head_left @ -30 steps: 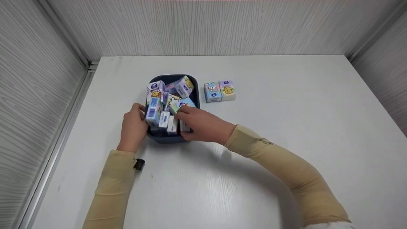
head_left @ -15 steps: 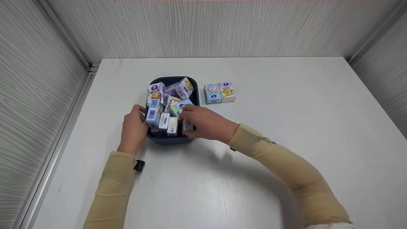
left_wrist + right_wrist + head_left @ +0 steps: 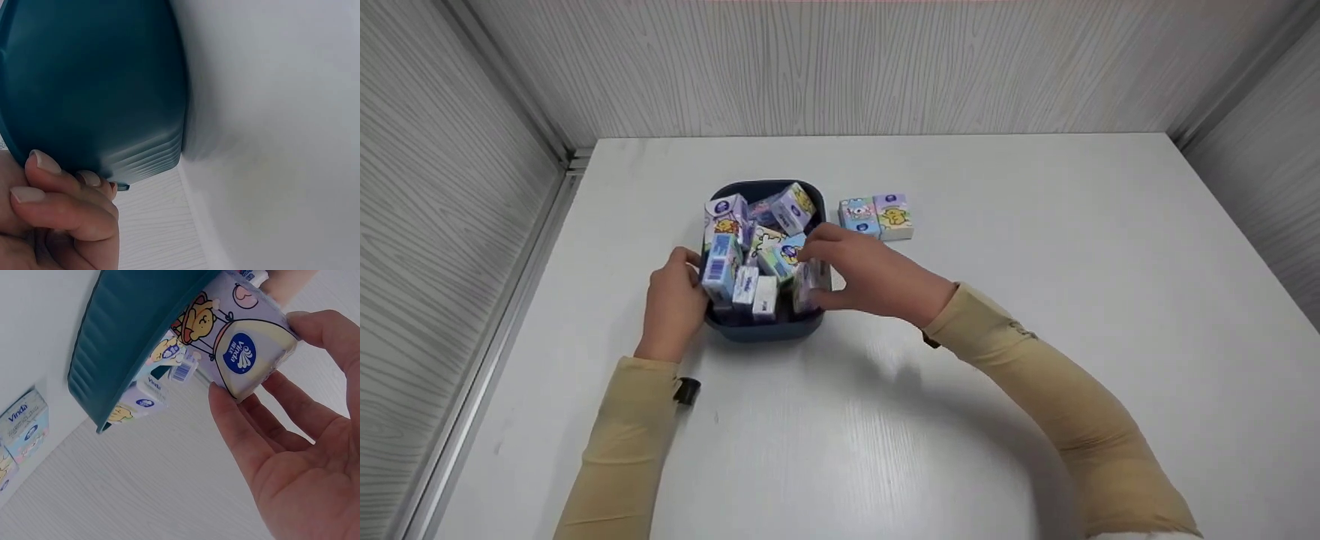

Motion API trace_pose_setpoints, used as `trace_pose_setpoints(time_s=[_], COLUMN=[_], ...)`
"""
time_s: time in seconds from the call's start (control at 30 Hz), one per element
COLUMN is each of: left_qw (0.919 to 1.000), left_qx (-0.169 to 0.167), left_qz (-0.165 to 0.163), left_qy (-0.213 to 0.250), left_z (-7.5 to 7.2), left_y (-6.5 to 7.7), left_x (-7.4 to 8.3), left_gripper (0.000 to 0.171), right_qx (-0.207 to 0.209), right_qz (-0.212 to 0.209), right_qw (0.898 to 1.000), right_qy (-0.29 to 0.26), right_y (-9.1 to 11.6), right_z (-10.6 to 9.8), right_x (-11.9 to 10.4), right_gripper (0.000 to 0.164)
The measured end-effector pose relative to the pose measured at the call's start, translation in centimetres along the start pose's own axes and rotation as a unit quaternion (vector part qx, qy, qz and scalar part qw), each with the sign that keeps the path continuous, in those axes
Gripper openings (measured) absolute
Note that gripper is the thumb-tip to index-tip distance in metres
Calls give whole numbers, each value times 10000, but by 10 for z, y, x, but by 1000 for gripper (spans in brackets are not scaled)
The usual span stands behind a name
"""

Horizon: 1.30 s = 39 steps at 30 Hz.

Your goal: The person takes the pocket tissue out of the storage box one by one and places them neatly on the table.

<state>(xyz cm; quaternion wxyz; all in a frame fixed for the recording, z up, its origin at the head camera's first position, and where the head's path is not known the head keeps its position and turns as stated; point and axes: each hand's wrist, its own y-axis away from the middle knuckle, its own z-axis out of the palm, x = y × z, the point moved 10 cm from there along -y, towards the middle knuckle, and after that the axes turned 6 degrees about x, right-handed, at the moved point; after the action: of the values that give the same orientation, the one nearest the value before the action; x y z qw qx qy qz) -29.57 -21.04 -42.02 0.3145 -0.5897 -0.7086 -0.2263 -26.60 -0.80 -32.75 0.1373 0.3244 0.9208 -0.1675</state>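
A dark teal plastic bin [image 3: 769, 330] full of small Vinda tissue packs [image 3: 724, 262] stands on the white table. My left hand [image 3: 671, 304] holds the bin at its left side, and the left wrist view shows its curled fingers [image 3: 67, 211] at the rim. At the bin's front right corner, my right hand [image 3: 877, 274] pinches a lilac tissue pack [image 3: 250, 343] between thumb and fingertips. This pack bears a cartoon bear in a balloon and is tilted at the rim in the right wrist view.
Two tissue packs, one blue [image 3: 855, 214] and one lilac and yellow [image 3: 894, 217], lie side by side on the table [image 3: 1035, 247], right of the bin. A pale wood-grain panel [image 3: 885, 67] closes off the back, with more panels at the sides.
My right hand has shifted right and slightly up, bringing the pinched tissue pack toward the bin's right rim. The left hand has stayed at the bin's left side.
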Motion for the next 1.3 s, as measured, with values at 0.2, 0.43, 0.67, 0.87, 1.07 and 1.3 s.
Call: trace_pose_setpoints(time_s=[0.2, 0.43, 0.67, 0.87, 1.07, 1.3], left_qw=[10000, 9999, 9999, 10000, 10000, 9994], left_qx=[37, -27, -40, -17, 7, 192], left_qz=[-3, -105, -108, -79, -41, 265], left_qy=[-18, 3, 23, -13, -34, -89], left_z=[-2, 1, 1, 1, -1, -2], left_y=[1, 0, 1, 0, 1, 0], left_x=[0, -1, -1, -1, -2, 3], left_gripper=[29, 30, 30, 31, 31, 31], right_qx=[712, 1322, 1480, 1414, 1460, 1770], right_qz=[-59, 204, 805, 1354, 1861, 2380], right_qw=[9974, 9908, 9857, 9806, 9714, 9546], right_qy=[-59, -185, -64, 73, 181, 259], right_y=[11, 32, 54, 76, 101, 130], right_z=[-31, -56, -61, -61, -63, -68], right_x=[10, 33, 67, 102, 135, 164], right_gripper=[35, 37, 38, 37, 35, 32])
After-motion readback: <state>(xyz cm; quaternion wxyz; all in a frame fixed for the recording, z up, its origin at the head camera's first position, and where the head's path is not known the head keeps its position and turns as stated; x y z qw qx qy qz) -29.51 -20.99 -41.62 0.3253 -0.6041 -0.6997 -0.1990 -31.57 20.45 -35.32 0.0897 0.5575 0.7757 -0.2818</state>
